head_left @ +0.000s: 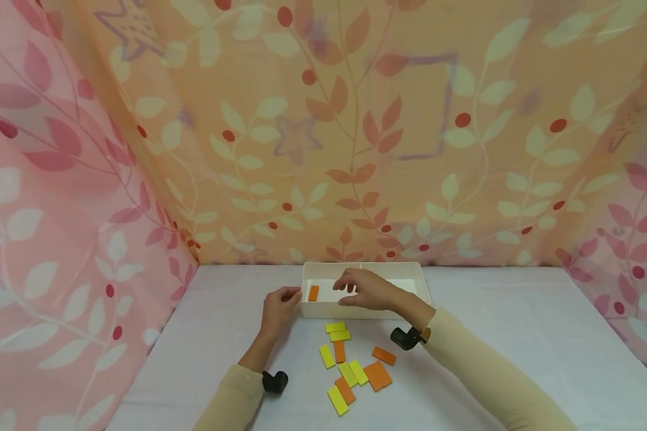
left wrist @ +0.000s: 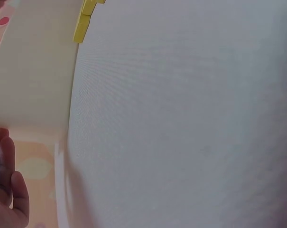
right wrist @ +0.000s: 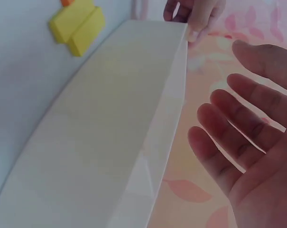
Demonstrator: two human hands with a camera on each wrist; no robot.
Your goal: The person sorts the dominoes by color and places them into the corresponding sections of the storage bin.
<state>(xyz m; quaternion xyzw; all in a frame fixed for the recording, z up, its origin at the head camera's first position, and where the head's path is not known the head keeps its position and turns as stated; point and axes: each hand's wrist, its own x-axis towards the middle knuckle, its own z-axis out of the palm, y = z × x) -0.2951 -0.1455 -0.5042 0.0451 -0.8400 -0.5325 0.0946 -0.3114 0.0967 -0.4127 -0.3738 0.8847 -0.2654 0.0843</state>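
The pale tabletop (head_left: 210,347) bears a shallow, off-white, rectangular box (head_left: 329,310).

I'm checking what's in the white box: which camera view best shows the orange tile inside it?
The head view: it looks down into the white box, so the orange tile shows clearly near its left end. Neither wrist view shows that tile; both show the box's outer wall.
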